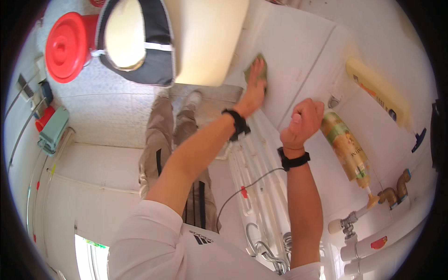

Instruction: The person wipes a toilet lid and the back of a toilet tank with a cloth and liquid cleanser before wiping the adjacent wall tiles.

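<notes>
My left hand lies flat with fingers outstretched, pressing a green cloth against a white tiled surface. Much of the cloth is hidden under the fingers. My right hand is curled into a loose fist above the same tiles, with nothing visible in it. Right beside that fist is a gold and green pump bottle bearing writing. Farther right is a pale yellow bottle with a printed label. Both wrists wear black bands, and a thin cable runs from the right one.
A cream panel adjoins the tiles, beside a black fabric item with a pale oval centre. A red lidded bucket stands at upper left. White pipes with a red valve handle run below my arms. Brass fittings and a blue razor are at right.
</notes>
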{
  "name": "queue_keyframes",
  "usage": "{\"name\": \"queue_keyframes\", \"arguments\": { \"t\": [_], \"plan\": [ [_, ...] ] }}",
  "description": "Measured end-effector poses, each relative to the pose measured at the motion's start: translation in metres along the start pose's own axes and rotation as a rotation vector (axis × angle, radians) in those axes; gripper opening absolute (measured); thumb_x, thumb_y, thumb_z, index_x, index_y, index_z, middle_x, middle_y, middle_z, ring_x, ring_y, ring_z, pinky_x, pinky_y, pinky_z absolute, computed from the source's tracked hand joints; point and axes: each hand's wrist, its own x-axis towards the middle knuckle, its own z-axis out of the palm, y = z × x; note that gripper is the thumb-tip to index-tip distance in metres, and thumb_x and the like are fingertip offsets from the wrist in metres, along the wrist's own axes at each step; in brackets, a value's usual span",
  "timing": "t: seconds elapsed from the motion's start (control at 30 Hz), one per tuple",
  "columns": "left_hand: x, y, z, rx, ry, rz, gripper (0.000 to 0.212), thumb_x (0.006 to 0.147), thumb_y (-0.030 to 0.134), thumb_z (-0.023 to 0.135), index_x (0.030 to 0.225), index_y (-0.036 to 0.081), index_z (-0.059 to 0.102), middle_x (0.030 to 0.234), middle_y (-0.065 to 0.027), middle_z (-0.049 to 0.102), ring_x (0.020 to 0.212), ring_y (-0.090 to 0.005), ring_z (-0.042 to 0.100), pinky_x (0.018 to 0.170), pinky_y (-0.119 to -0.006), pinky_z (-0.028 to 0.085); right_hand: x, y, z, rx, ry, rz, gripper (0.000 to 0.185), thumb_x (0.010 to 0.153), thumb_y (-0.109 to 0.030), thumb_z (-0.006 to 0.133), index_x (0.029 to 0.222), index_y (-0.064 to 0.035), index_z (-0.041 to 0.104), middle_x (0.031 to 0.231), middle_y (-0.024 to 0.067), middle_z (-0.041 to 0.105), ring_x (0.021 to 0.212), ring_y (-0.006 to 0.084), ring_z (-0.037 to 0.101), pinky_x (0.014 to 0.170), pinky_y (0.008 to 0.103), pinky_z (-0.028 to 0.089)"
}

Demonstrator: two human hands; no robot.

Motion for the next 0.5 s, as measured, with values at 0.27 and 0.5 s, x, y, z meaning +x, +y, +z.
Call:
{"name": "queue_keyframes", "arguments": {
  "t": [0.27, 0.5],
  "plan": [
    [0.070, 0.151, 0.012, 0.030, -0.183, 0.494, 0.065, 0.106, 0.026, 0.041, 0.169, 0.009, 0.035, 0.181, -0.0140, 0.017, 0.168, -0.0384, 0.008, 0.135, -0.050, 0.008, -0.004, -0.001, 0.000, 0.074, 0.056, 0.068, 0.042, 0.101, -0.038, 0.048, 0.072, -0.0081, 0.045, 0.070, 0.0068, 0.046, 0.073, 0.0276, 0.038, 0.066, 0.0395, 0.034],
    [0.096, 0.075, 0.018, 0.034, -0.005, 0.241, 0.066, 0.105, 0.025, 0.037, 0.169, 0.009, 0.036, 0.181, -0.0150, 0.016, 0.167, -0.0392, 0.010, 0.136, -0.049, 0.008, -0.005, 0.003, 0.000, 0.053, 0.068, 0.033, 0.042, 0.101, -0.037, 0.049, 0.072, -0.0076, 0.044, 0.069, 0.0077, 0.046, 0.071, 0.0280, 0.038, 0.065, 0.0399, 0.034]
  ]
}}
